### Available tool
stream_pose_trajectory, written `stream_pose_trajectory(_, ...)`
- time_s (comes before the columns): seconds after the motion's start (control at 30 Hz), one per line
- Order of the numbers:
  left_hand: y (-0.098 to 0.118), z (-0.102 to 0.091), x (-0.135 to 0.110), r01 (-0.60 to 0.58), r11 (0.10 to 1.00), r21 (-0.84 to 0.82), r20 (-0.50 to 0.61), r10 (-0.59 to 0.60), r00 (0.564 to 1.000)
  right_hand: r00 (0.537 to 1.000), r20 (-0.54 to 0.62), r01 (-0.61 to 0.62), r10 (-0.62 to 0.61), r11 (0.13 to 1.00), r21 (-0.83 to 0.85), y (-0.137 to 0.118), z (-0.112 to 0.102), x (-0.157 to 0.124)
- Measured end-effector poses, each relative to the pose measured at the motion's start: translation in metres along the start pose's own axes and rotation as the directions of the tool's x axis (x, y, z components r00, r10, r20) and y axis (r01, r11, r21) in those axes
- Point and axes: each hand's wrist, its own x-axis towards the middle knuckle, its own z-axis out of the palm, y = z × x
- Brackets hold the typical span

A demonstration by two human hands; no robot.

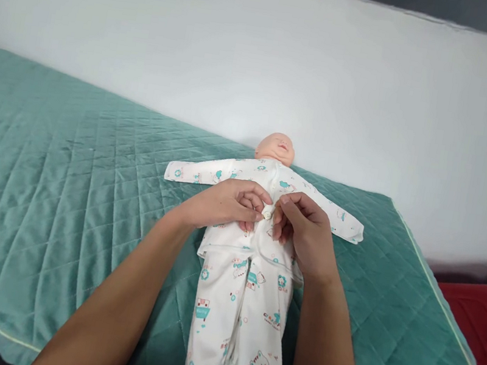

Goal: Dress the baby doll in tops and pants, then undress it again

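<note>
A baby doll (275,147) lies on its back, dressed in a white printed shirt (227,243) and matching trousers (218,302). Both sleeves stretch out sideways. At the middle of the chest, a pale round button (267,215) shows on the shirt's front opening. My left hand (242,204) has its fingers curled at the left edge of that opening, thumb tip beside the button. On the other side, my right hand (304,223) pinches the shirt front between thumb and index finger, just right of the button. The cloth inside both grips is mostly hidden.
Under the doll spreads a green quilted cover (83,200) on a bed-like surface. A white wall (245,53) rises right behind the doll's head. Beyond the cover's right edge stands a red plastic object (477,312).
</note>
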Motion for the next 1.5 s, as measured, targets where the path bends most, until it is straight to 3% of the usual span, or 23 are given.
stream_pose_trajectory(0.27,0.003,-0.002,-0.002,0.052,0.993,0.102,0.005,-0.053,0.999,0.991,-0.123,0.056,-0.049,0.997,0.053,0.002,0.003,0.002)
stream_pose_trajectory(0.47,0.010,0.001,-0.005,0.078,0.978,0.193,0.005,-0.081,0.997,0.989,-0.138,0.061,-0.056,0.997,0.037,0.003,0.004,0.003)
stream_pose_trajectory(0.7,0.000,-0.003,-0.002,0.029,0.995,0.096,0.012,-0.031,0.999,0.986,-0.153,0.070,-0.064,0.997,0.038,0.003,0.004,0.002)
stream_pose_trajectory(0.8,-0.006,-0.002,0.001,-0.006,0.999,0.046,-0.064,0.009,0.998,0.973,-0.205,0.114,-0.105,0.993,0.033,0.004,0.005,0.003)
stream_pose_trajectory(0.9,-0.011,0.003,0.007,-0.120,0.985,0.120,-0.264,0.148,0.953,0.936,-0.314,0.171,-0.160,0.985,0.007,0.007,0.006,0.004)
stream_pose_trajectory(1.0,-0.016,0.010,0.013,-0.223,0.876,0.427,-0.399,0.405,0.823,0.892,-0.364,0.244,-0.269,0.963,-0.113,0.011,0.006,0.006)
stream_pose_trajectory(1.1,-0.022,0.013,0.018,-0.282,0.670,0.687,-0.294,0.611,0.735,0.871,-0.295,0.317,-0.392,0.908,-0.273,0.017,0.004,0.009)
stream_pose_trajectory(1.17,-0.026,0.013,0.020,-0.297,0.593,0.748,-0.224,0.648,0.728,0.869,-0.226,0.332,-0.439,0.858,-0.392,0.021,0.002,0.011)
stream_pose_trajectory(1.27,-0.029,0.011,0.022,-0.264,0.568,0.780,-0.210,0.634,0.744,0.872,-0.143,0.335,-0.469,0.783,-0.525,0.026,0.000,0.013)
stream_pose_trajectory(1.5,-0.028,0.008,0.029,-0.245,0.553,0.797,-0.184,0.608,0.772,0.890,-0.076,0.330,-0.451,0.748,-0.575,0.032,-0.002,0.015)
